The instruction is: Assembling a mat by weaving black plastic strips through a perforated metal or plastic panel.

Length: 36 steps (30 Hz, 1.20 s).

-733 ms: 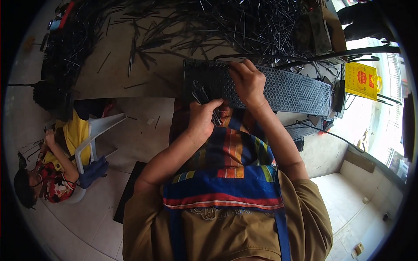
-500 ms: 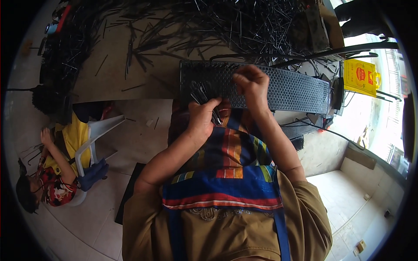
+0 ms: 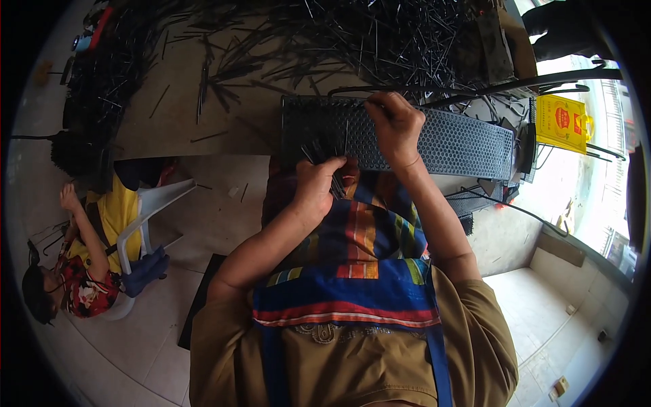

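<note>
A long dark perforated tray [image 3: 447, 139] lies across my lap at the edge of a workbench. My left hand [image 3: 319, 183] grips a bundle of thin black rods [image 3: 324, 152] just in front of the tray's left end. My right hand [image 3: 395, 122] rests on the tray's far rim, fingers pinched on a single thin rod whose tip is hard to see. A striped multicolour cloth [image 3: 359, 237] covers my lap under both hands.
A big heap of loose black rods [image 3: 352, 41] covers the workbench [image 3: 224, 115] beyond the tray. A person in yellow sits on a white plastic chair [image 3: 152, 210] at lower left. A yellow bag [image 3: 561, 122] hangs at the right. Tiled floor lies below.
My right hand has moved from the tray's near middle up to its far rim. The left hand with its bundle has stayed at the tray's left end.
</note>
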Motion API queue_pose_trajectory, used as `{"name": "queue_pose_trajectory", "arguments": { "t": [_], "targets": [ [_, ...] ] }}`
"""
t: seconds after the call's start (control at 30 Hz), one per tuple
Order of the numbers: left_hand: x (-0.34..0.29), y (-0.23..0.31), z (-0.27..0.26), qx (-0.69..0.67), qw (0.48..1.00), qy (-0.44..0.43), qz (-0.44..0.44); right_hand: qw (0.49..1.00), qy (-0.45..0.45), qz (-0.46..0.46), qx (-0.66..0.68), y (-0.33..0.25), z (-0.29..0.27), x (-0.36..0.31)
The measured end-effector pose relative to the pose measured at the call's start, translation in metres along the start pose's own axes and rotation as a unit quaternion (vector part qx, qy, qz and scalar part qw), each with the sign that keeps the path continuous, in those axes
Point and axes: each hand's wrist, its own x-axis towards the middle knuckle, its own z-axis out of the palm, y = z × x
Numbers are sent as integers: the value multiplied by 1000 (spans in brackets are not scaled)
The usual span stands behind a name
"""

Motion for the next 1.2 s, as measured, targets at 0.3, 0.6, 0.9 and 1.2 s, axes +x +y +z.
{"name": "queue_pose_trajectory", "arguments": {
  "t": [0.3,0.6,0.9,1.2],
  "targets": [
    [1,-1,0,-5,1000,-3,-3,995,-37,-6,-89,11,5,-7],
    [3,-2,4,-12,1000,-19,-8,991,-62,-26,-116,10,7,-14],
    [1,-2,14,7,999,4,34,889,-73,337,300,7,-14,-18],
    [6,-4,11,25,999,-12,19,983,95,95,122,17,-2,-8]
  ]
}}
